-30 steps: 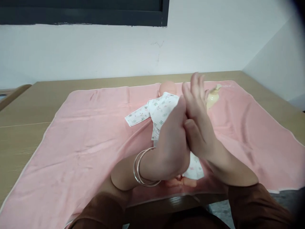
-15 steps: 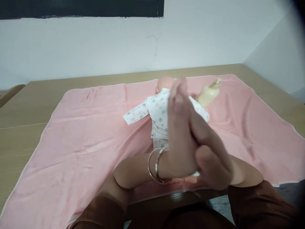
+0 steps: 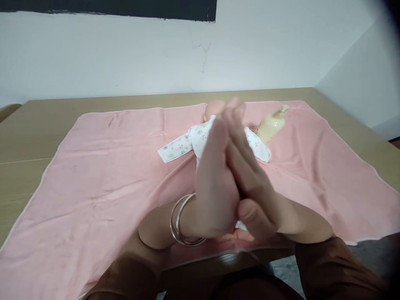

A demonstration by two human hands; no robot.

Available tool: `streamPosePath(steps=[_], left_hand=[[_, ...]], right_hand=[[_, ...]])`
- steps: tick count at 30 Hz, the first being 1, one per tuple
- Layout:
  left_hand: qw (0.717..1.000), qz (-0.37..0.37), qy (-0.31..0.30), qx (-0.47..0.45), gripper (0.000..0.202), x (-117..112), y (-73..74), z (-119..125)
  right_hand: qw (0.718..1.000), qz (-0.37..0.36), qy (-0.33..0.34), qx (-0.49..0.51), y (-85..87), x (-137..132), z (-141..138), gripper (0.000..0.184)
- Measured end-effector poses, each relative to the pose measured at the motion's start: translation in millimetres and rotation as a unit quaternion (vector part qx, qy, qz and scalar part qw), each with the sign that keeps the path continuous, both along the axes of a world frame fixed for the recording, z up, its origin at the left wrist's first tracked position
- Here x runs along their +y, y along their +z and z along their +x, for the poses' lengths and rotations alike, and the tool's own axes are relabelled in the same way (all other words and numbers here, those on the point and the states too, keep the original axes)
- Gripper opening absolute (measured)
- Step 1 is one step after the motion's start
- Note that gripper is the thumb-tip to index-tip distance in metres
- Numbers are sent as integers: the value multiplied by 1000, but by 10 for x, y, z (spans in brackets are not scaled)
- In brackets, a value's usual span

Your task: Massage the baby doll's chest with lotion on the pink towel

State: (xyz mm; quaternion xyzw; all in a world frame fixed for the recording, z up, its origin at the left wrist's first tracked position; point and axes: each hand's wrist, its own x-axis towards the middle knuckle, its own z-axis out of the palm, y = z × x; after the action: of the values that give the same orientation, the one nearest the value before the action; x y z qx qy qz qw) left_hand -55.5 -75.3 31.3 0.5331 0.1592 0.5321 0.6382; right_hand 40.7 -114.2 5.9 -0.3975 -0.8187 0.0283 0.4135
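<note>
My left hand [image 3: 215, 187] and my right hand [image 3: 254, 179] are pressed palm to palm in the middle of the view, fingers stretched out and pointing away from me. Nothing shows between them. Two thin silver bangles [image 3: 179, 223] circle my left wrist. Behind and below the hands lies a baby doll in a white printed top [image 3: 178, 148], its arms spread wide. The doll's head [image 3: 213, 109] is partly covered by my fingertips, and most of its body is hidden.
A pink blanket [image 3: 118, 166] with a pale edge spreads over a wooden table [image 3: 37, 133]. A pump bottle of pale yellow liquid [image 3: 271, 126] lies on its side right of the doll. The white wall [image 3: 125, 54] stands behind.
Both hands have shifted a little to the left, still palm against palm, and their angle has changed. The doll and the bottle have not moved on the blanket.
</note>
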Motion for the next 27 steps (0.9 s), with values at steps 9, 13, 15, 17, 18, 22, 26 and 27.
streamPosePath(steps=[9, 13, 15, 17, 18, 22, 26, 27], left_hand=[[999, -32, 28, -5, 58, 168, 283, -266], [999, -22, 23, -14, 60, 120, 321, -404], [997, -48, 55, -22, 50, 137, 296, -387], [993, -63, 89, -44, 40, 213, 229, -306], [993, -53, 89, -59, 37, 266, 183, -256], [995, -15, 71, -69, 27, 354, 42, -149], [960, 132, 223, -111, 21, -16, 85, -284], [951, 153, 246, -109, 20, -130, 96, -320]], right_hand=[[998, -18, 27, -56, 72, -104, -119, 63], [994, -43, 44, -87, 211, -203, -95, 48], [996, -29, 55, -59, 188, -169, -94, 47], [997, -2, 71, -21, 114, -73, -90, 49], [997, 9, 74, -6, 71, -13, -84, 50], [997, 17, 61, 36, -9, 134, -23, 49], [985, 62, 134, 84, 119, -65, 61, 51], [980, 80, 153, 100, 161, -149, 79, 54]])
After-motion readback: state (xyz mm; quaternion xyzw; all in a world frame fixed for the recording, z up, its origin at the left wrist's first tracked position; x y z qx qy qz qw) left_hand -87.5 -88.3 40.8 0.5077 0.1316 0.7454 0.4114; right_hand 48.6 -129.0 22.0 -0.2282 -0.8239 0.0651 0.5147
